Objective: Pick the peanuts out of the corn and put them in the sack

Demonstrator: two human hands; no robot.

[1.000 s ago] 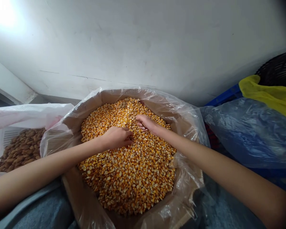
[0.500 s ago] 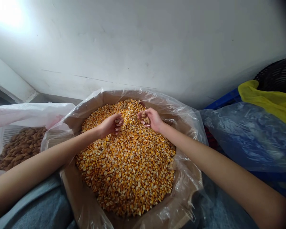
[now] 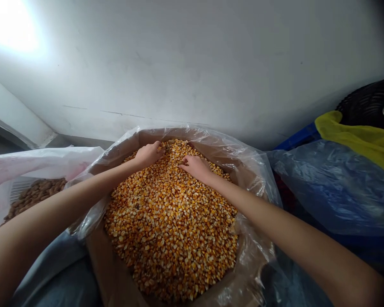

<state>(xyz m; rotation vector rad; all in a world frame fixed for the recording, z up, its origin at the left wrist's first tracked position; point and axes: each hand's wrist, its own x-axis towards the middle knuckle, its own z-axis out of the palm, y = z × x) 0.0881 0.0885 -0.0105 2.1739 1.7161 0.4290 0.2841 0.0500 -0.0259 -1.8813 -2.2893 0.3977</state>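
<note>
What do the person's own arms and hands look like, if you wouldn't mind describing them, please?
Both arms are bare: the left forearm and right forearm show no sleeve, and the left hand and right hand wear no gloves. No ring, watch or bracelet shows. Below the left arm is blue-grey fabric, probably trousers.

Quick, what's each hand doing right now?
Left hand: open, palm down on the corn kernels; holding anything cannot be told.
Right hand: open, palm down on the kernels; holding anything cannot be told.
</note>
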